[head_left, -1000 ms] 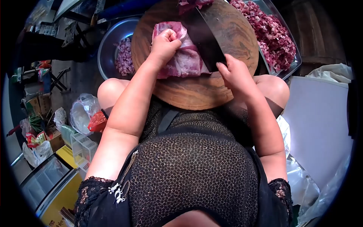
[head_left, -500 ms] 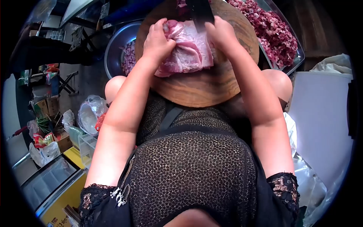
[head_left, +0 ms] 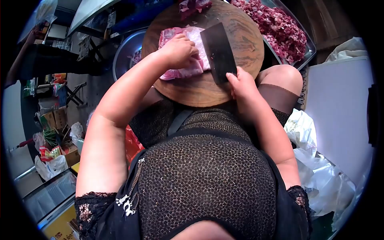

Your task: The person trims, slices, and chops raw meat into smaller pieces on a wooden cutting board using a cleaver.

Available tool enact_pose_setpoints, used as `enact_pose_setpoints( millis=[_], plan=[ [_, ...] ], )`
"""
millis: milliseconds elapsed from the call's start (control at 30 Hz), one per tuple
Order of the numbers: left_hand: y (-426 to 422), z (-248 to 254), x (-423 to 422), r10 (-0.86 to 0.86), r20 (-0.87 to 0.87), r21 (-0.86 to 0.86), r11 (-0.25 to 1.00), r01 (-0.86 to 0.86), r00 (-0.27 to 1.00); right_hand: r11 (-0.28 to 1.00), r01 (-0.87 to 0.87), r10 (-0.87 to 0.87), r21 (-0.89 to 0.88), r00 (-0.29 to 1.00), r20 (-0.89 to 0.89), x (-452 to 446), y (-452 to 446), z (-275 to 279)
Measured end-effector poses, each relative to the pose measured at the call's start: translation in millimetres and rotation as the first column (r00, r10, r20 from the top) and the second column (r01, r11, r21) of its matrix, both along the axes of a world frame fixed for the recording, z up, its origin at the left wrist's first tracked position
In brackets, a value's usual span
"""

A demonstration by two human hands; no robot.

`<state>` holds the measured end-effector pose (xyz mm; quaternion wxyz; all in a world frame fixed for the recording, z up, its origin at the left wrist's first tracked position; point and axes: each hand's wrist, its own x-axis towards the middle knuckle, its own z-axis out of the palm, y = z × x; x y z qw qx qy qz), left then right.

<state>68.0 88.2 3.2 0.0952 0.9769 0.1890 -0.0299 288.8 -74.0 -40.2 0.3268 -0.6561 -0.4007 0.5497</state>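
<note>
A thick slab of raw pink meat (head_left: 182, 74) with pale fat lies on the round wooden chopping block (head_left: 208, 92). My left hand (head_left: 179, 51) rests on top of the slab, its fingers curled down and gripping it. In my right hand (head_left: 243, 85) is the handle of a cleaver (head_left: 220, 50), near the block's front right edge. Its broad dark blade leans over the wood, just right of the slab, with the flat side facing up. Whether the blade touches the meat I cannot tell. A smaller dark red piece of meat (head_left: 195, 7) lies at the block's far edge.
A metal tray (head_left: 309, 50) heaped with chopped meat (head_left: 276, 26) stands at the back right. Left of the block is a metal bowl (head_left: 121, 54) with chopped pieces. Plastic bags (head_left: 302, 130) lie beside a white surface (head_left: 338, 90) at right. A person's dark clothing (head_left: 60, 60) shows far left.
The cleaver has come toward me and right, from the block's far side to beside the slab. My left hand has shifted from the slab's left edge onto its top.
</note>
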Motion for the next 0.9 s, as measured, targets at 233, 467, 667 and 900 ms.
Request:
enact_pose_setpoints(
  millis=[233, 467, 667, 900],
  plan=[
    [1, -13, -35, 0.022, 0.17, 0.122, 0.992, -0.043, 0.985, 0.992, -0.116, 0.101, 0.049, 0.965, 0.244, 6, 6, 31],
    [-6, -24, -40, -0.081, 0.45, 0.209, 0.978, -0.016, 0.89, 0.876, -0.298, 0.084, 0.38, 0.869, 0.488, -24, 14, 39],
    [-3, -25, -40, -0.022, 0.454, 0.217, 0.972, -0.087, 0.891, 0.891, -0.366, 0.185, 0.271, 0.834, 0.52, -28, 10, 27],
    [-13, -28, -33, 0.047, 0.484, 0.118, 0.986, -0.119, 0.874, 0.901, -0.343, 0.184, 0.267, 0.858, 0.48, -43, 36, 20]
  ],
)
